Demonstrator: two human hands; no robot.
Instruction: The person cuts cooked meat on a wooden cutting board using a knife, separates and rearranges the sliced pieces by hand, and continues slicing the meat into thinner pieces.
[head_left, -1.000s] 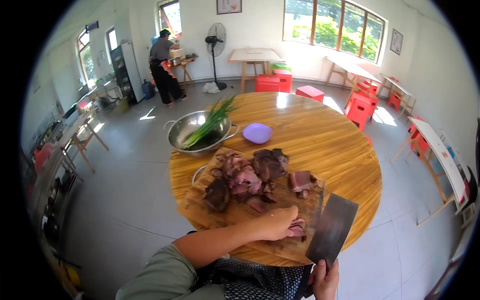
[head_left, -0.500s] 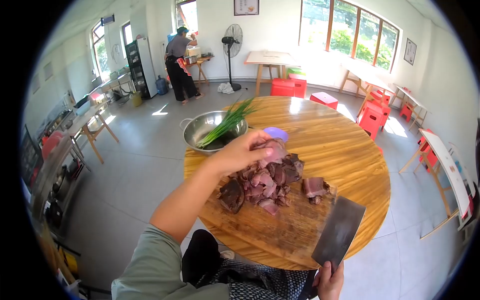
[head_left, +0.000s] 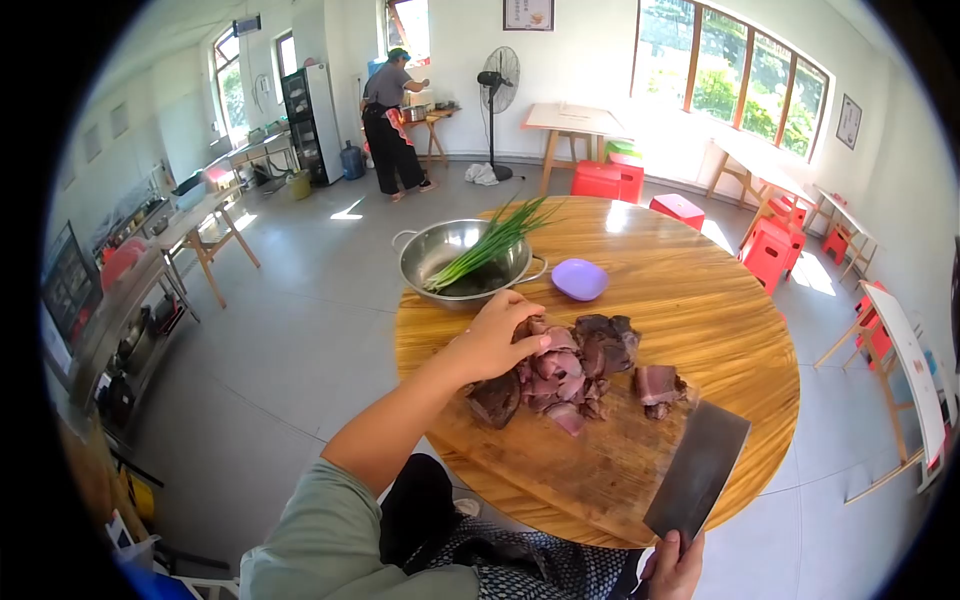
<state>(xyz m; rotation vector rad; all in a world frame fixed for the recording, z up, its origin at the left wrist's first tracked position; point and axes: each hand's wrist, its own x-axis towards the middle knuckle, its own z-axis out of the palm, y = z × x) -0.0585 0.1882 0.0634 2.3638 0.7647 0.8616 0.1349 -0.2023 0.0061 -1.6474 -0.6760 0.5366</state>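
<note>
My left hand is on the left side of a pile of sliced dark-edged meat, its fingers spread over the slices; whether it grips one is hidden. My right hand holds a broad cleaver by the handle, the blade over the right edge of the wooden cutting board. A dark meat chunk lies below my left wrist. Another piece of meat sits apart at the right of the board. Behind the board stands a metal bowl holding green stalks.
The round wooden table bears a purple dish beside the bowl. A person stands at a far side table, near a standing fan. Red stools and white-topped tables are at the right.
From the near part of the board, my left hand went up to the pile with meat slices, then moved down to the pile's left side. The view has turned left; the cleaver stays in my right hand.
</note>
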